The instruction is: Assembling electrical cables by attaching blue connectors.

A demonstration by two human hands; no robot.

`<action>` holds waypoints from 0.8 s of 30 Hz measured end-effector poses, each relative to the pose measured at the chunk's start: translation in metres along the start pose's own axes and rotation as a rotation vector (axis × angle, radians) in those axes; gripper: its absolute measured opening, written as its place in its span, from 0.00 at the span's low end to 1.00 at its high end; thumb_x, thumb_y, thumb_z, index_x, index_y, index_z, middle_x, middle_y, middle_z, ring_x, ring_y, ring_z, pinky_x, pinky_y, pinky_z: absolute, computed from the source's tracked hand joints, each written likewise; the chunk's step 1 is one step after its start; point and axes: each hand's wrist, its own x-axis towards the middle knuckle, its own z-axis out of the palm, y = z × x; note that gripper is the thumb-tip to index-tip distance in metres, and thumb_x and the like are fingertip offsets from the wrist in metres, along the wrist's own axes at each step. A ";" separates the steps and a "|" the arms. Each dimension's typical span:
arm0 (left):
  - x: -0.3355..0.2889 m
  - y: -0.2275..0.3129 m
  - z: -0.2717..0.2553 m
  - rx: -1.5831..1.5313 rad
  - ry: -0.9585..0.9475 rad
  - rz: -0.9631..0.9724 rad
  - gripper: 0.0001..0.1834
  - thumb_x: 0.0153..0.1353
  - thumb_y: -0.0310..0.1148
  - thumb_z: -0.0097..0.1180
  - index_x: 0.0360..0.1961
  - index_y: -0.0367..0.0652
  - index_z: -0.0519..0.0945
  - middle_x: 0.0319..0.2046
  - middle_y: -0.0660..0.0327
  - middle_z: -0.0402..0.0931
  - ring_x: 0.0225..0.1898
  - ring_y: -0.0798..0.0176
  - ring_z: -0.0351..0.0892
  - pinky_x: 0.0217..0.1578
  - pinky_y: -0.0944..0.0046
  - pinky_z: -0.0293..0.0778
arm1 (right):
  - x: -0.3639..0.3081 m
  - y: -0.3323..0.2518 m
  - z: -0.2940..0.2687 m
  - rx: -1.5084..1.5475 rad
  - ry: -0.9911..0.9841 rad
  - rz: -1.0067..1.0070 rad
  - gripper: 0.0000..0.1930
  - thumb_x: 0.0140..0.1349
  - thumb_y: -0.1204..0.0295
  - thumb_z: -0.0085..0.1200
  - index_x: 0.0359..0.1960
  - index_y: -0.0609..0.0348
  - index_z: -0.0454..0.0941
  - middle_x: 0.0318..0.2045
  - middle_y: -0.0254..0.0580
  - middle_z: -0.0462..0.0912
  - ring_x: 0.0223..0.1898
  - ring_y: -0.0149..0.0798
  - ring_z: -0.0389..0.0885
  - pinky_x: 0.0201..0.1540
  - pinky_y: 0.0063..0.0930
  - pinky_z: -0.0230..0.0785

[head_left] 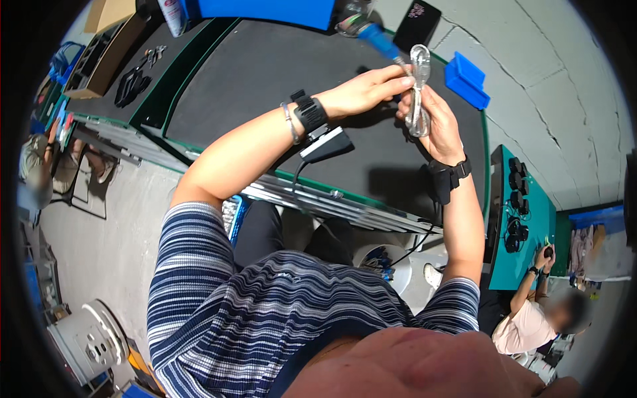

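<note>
Cardboard box (113, 56) sits farthest left of the fingers, with a dark coil of cable (135, 83) lying somewhat nearer them; from my end, both look set aside from the mat (259, 73) under the hands. A black-and-white device (327, 144) lies on the wrist side of the left fingers, its lead dropping over the near edge, perhaps to keep slack off the surface.

My left hand (361, 91) reaches across with its fingertips at the middle of the clear cable bundle (417, 93); I cannot tell whether they pinch it or only touch. Just beyond those fingertips is a blurred blue object (378, 41), too smeared for me to identify.

The bundle stands on end between both sets of fingers, narrowed at its waist, which seems to keep its loops together. My right hand (438, 123) grips it with curled fingers, likely to steady it. A black box (417, 25) stands beyond the fingertips, and a blue bin (468, 79) rests right of the right fingers, seemingly placed for easy reach.
</note>
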 end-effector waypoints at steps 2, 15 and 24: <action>0.001 -0.002 -0.009 -0.142 -0.212 -0.095 0.22 0.72 0.46 0.41 0.55 0.39 0.70 0.30 0.65 0.75 0.30 0.72 0.73 0.35 0.71 0.70 | 0.002 0.012 0.003 -0.043 -0.125 0.181 0.19 0.74 0.63 0.37 0.55 0.67 0.68 0.41 0.42 0.79 0.42 0.34 0.80 0.45 0.29 0.75; -0.001 0.007 -0.025 0.255 -0.097 -0.204 0.16 0.71 0.42 0.46 0.48 0.39 0.71 0.28 0.65 0.73 0.28 0.72 0.73 0.30 0.69 0.70 | 0.004 0.009 -0.002 -0.175 0.027 0.061 0.22 0.74 0.55 0.38 0.58 0.61 0.66 0.47 0.40 0.75 0.43 0.31 0.77 0.47 0.24 0.70; -0.006 0.012 -0.018 0.676 -0.101 -0.042 0.24 0.63 0.41 0.57 0.59 0.46 0.73 0.31 0.57 0.81 0.30 0.62 0.78 0.35 0.61 0.73 | 0.001 0.001 -0.003 -0.392 0.225 -0.148 0.28 0.63 0.58 0.59 0.62 0.54 0.67 0.47 0.34 0.76 0.44 0.24 0.74 0.47 0.19 0.67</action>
